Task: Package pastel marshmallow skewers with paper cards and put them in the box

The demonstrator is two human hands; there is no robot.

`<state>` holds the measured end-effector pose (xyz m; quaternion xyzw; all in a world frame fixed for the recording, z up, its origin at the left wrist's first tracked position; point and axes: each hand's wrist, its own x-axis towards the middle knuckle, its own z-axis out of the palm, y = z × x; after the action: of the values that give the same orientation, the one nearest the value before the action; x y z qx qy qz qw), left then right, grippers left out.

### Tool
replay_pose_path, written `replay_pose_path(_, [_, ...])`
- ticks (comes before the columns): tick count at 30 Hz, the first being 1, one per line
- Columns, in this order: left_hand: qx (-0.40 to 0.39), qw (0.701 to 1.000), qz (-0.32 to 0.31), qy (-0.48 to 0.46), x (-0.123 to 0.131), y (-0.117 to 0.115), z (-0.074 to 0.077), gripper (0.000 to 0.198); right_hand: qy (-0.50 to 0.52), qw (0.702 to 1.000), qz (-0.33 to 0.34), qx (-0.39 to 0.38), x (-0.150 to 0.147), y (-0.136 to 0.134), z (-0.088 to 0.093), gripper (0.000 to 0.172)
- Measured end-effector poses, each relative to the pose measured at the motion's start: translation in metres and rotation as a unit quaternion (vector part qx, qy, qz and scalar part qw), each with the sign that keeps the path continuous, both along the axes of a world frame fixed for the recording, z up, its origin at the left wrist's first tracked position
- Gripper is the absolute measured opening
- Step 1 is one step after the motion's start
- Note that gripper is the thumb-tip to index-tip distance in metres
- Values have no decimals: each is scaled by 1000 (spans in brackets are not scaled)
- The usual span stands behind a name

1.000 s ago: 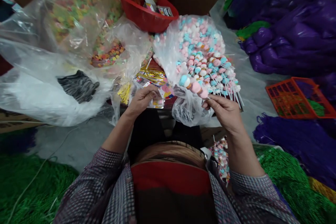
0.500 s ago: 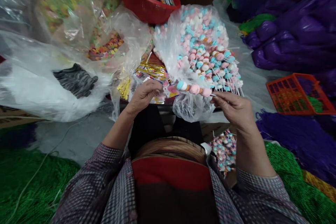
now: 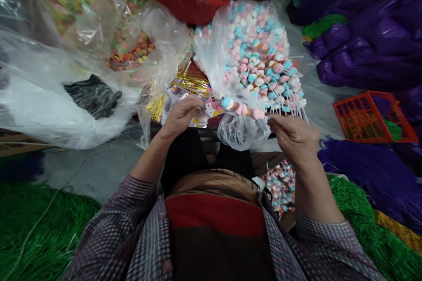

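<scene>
A marshmallow skewer, with blue, white, brown and pink pieces, lies nearly level in front of me. My right hand pinches its stick at the right end. To the left, my left hand has thumb and forefinger pressed together close to a printed clear packet; what the fingers hold, if anything, I cannot make out. The packet is by the skewer's blue tip, and whether it encloses the tip is unclear. Behind lie several more marshmallow skewers, white sticks pointing toward me, and gold twist ties.
Loose marshmallows fill a clear bag. A red basket stands at the back, beside bags of colourful ring-shaped sweets. A dark striped bundle rests on white plastic. An orange crate and purple sacks are on the right.
My right hand has turned slightly and shifted a little downward, still on the stick. The skewer has moved only slightly. My left hand stays in nearly the same place.
</scene>
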<state>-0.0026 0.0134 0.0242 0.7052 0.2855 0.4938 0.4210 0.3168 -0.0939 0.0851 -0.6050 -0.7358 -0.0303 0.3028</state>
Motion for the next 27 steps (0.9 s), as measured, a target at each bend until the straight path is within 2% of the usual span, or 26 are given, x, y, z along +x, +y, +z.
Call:
replay_pose_path(7, [-64,997,-28,12,-1,1,2,42,44,999,11,-6,1,3,7,22])
replay_pose_path(13, [-1,998,-59,29,0,1,-5,44,128,991,3,-35,1,5,0,15])
replay_pose_path(16, [-11,997,-67,28,3,-1,-9,34,152,988,1,-40,1,5,-5,13])
replay_pose_path(19, [-36,998,-45,18,7,-7,-8,23,167,986,-9,-24,-1,7,-8,14])
replay_pose_path(22, [-40,999,-1,35,12,-14,-1,23,171,985,-23,0,-7,7,-11,16])
replay_pose_path(24, [-45,998,19,43,16,-18,5,30,161,987,-19,2,-12,7,-12,17])
replay_pose_path(27, [-58,998,15,31,22,-21,11,48,137,991,4,3,-22,5,-14,17])
